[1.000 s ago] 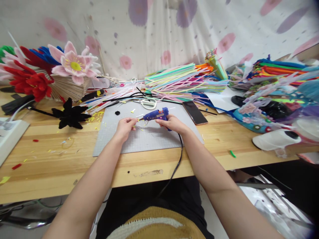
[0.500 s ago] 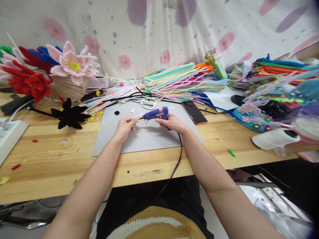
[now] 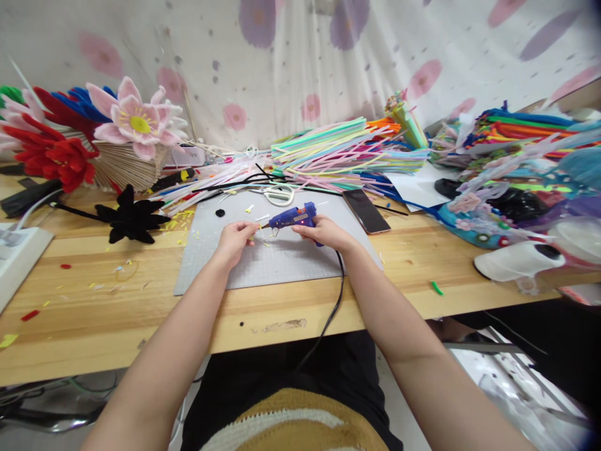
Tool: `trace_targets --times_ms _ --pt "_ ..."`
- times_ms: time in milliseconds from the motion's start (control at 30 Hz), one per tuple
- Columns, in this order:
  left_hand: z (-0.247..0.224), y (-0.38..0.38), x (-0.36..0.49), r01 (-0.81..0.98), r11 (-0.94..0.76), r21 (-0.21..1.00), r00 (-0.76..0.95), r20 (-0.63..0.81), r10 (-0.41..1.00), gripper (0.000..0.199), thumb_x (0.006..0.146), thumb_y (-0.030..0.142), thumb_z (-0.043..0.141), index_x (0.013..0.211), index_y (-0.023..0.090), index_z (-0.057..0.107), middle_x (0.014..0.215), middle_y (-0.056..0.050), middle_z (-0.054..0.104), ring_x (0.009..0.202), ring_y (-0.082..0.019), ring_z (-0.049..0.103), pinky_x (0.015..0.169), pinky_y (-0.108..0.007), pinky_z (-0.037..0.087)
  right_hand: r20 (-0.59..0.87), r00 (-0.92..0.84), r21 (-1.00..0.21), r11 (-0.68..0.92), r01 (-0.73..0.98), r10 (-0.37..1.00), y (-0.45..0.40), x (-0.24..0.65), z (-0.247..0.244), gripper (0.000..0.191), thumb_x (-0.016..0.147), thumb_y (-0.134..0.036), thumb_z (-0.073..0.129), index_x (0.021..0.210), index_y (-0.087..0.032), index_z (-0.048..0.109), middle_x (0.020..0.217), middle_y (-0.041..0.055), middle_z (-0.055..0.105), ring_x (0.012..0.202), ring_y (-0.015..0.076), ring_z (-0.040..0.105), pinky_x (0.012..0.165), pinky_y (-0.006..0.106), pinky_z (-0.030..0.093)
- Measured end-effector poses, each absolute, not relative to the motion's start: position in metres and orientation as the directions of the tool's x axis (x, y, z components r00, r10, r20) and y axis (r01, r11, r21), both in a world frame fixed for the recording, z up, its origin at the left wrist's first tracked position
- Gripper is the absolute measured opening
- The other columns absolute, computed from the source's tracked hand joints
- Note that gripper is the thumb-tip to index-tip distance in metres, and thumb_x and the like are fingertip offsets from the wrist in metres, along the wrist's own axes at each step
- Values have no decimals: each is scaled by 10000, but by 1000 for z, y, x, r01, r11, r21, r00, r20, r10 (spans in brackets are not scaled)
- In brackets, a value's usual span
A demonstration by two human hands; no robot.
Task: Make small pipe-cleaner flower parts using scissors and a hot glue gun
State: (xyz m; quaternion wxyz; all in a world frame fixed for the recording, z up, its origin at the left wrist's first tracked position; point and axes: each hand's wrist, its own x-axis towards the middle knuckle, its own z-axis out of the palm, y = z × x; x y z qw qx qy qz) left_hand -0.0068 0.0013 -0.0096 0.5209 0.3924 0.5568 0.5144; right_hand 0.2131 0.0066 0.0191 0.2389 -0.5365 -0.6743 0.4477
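Observation:
My right hand (image 3: 328, 232) is wrapped round the handle of a blue glue gun (image 3: 293, 217), its nozzle pointing left. A black cord runs from the handle down over the table edge. My left hand (image 3: 237, 241) pinches something small and pale, perhaps yellow, right at the nozzle tip; its kind is too small to make out. Both hands are above a grey cutting mat (image 3: 282, 266). Behind the gun lie scissors (image 3: 279, 195) with pale handles, and a small black disc (image 3: 220, 213) rests on the mat to the left.
A phone (image 3: 366, 211) lies at the mat's right edge. Bundles of pipe cleaners (image 3: 328, 147) are heaped behind. On the left are a black fuzzy flower (image 3: 129, 216), a pink flower (image 3: 138, 119) and a white power strip (image 3: 21, 257). A white spool (image 3: 519, 261) lies at right.
The orange trigger-side part seen on top of the glue gun is now less visible, as the gun has turned slightly. Both hands stay in nearly the same place.

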Motion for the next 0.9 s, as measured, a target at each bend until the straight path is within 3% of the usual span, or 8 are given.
trace_targets --times_ms 267,567,767,900 --pt "-6 0 -5 -144 173 974 -184 -198 963 246 476 301 744 592 122 619 545 11 513 493 -57 417 402 -180 293 -184 -286 -858 -12 514 941 7 222 25 427 676 -572 613 676 -150 546 560 -4 517 465 66 423 447 221 331" --pt "-2 0 -5 -216 182 959 -228 -231 946 273 478 300 750 587 132 565 515 34 463 472 -47 387 393 -173 287 16 -75 -951 39 308 997 15 258 26 410 687 -549 616 625 -159 510 496 -23 477 431 56 402 432 212 316" --pt "-2 0 -6 -253 172 952 -234 -232 944 317 454 319 768 611 124 574 526 39 471 461 -36 383 378 -161 273 23 150 -841 -62 537 988 27 278 14 476 645 -627 603 600 -156 549 472 -2 494 419 85 432 441 236 335" --pt "1 -2 -7 -292 156 944 -194 -218 956 338 424 309 788 615 126 579 513 49 457 457 -32 367 376 -157 261 53 204 -740 -98 665 977 36 278 4 477 656 -620 590 685 -145 625 586 58 591 568 157 564 581 285 429"
